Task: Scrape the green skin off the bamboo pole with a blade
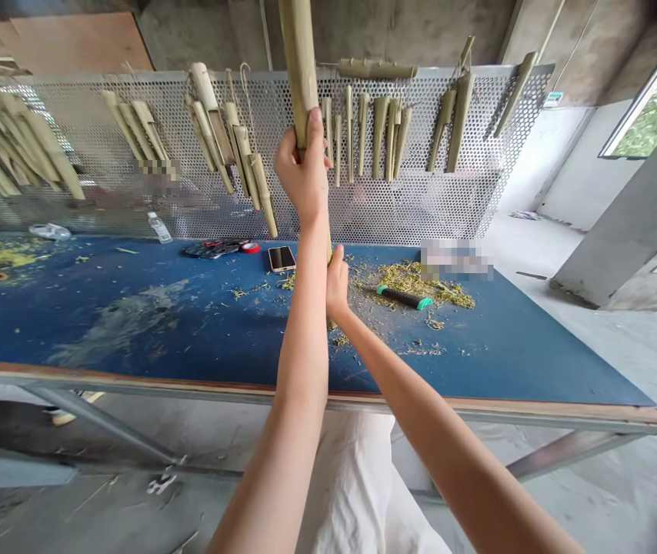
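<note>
A long greenish bamboo pole (299, 61) stands upright over the blue workbench (132, 323), its top running out of the frame. My left hand (304, 173) is wrapped round the pole high up. My right hand (337, 281) grips the same pole lower down, close to the table top, partly hidden behind my left forearm. Green bamboo shavings (415, 281) lie scattered round the pole's lower end.
A tool with a black and green handle (405, 297) lies in the shavings. A phone (281, 258), red tape roll (251, 248) and plastic bottle (159, 228) sit further back. Several cut bamboo pieces (383, 131) hang on the perforated metal panel (421, 200) behind.
</note>
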Available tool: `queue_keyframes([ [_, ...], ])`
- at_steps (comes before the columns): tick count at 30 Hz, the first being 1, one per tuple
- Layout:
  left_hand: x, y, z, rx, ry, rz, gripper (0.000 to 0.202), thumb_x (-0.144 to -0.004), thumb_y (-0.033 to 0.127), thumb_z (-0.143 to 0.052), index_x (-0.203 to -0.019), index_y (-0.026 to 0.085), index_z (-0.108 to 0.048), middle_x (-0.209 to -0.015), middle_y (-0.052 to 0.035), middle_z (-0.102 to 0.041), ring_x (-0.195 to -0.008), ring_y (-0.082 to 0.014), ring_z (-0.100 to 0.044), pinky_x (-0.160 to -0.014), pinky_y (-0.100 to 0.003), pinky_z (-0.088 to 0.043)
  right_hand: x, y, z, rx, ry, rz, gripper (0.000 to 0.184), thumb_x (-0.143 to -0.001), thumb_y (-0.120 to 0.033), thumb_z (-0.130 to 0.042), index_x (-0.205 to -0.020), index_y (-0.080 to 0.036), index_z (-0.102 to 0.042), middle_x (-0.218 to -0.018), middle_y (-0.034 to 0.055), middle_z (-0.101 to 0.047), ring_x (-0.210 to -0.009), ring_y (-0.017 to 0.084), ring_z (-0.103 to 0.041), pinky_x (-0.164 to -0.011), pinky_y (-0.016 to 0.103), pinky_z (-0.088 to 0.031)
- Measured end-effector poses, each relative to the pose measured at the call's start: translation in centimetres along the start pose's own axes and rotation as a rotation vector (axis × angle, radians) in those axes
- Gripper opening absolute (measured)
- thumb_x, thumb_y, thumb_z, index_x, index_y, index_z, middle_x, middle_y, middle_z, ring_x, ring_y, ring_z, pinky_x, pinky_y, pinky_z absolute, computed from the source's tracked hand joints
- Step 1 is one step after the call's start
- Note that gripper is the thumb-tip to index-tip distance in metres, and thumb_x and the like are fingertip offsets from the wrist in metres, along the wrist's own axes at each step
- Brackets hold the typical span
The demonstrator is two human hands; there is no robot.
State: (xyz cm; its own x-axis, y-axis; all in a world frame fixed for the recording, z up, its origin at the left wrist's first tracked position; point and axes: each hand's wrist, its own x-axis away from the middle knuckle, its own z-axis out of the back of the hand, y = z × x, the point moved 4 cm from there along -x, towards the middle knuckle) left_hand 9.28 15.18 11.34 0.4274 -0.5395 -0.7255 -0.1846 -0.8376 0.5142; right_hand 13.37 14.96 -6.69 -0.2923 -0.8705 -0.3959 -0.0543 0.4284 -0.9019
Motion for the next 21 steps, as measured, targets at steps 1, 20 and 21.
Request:
queue_keyframes([
  [1,0.0,0.1,0.3,-0.01,0.023,-0.015,0.032,-0.1,0.02,-0.06,-0.068,0.017,-0.055,-0.061,0.0063,-0.055,-0.046,-0.0044,-0.049,-0.05,-0.022,-0.04,0.1,0.2,-0.1,0.028,0.031,-0.022,0.059,-0.103,-0.068,-0.024,-0.068,-0.025,-0.046,-0.064,0.0068,-0.054,-0.066,0.025,-0.06,-0.059,0.035,-0.046],
  [20,3.1,-4.9,5.0,0.112,-0.537,0.655,0.05,-0.083,0.03,-0.07,-0.052,0.023,-0.031,-0.04,0.0098,-0.023,-0.035,-0.0036,-0.02,-0.038,-0.024,-0.02,-0.2,0.6,-1.9,-0.254,-0.245,-0.212,0.064,-0.106,-0.055,-0.018,-0.058,-0.023,-0.046,-0.042,-0.0029,-0.038,-0.035,0.01,-0.031,-0.037,0.024,-0.027],
  [21,3.2,-4.8,5.2,0.107,-0.478,0.634,0.048,-0.082,0.025,-0.067,-0.052,0.022,-0.03,-0.041,0.0098,-0.023,-0.035,-0.0034,-0.021,-0.037,-0.023,-0.021,-0.1,0.6,-1.9,-0.228,-0.21,-0.192,0.066,-0.106,-0.058,-0.018,-0.058,-0.023,-0.046,-0.042,-0.0025,-0.039,-0.035,0.01,-0.032,-0.038,0.024,-0.028],
])
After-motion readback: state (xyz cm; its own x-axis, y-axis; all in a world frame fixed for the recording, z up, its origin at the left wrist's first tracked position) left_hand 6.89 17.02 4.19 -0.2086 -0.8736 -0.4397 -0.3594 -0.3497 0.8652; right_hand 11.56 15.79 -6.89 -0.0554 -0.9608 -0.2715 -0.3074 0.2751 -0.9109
